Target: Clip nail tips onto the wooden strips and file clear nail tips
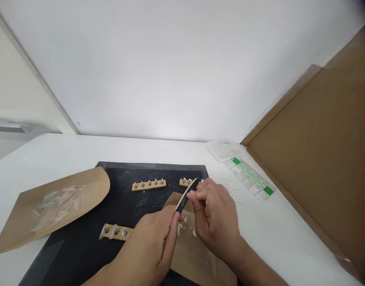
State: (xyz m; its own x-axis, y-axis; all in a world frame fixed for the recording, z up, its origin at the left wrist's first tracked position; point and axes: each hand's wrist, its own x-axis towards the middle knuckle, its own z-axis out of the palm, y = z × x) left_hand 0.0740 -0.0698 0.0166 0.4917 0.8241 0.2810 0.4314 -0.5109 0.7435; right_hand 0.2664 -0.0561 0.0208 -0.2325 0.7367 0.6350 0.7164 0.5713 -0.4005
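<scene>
Nail file (187, 195): lower centre of the frame; likely light, stiff; take its lower end.
Left hand (149, 240): grip clasps that end.
Right hand (216, 216): beside the file; cannot tell whether grasping.

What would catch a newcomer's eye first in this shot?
Probably the two hands just right of centre: the left hand grips a dark nail file, with the fingertips of the right hand close against it. Next, the clear plastic pieces heaped on brown paper at the left, and the small strip with metal knobs towards the back of the black board.
</scene>
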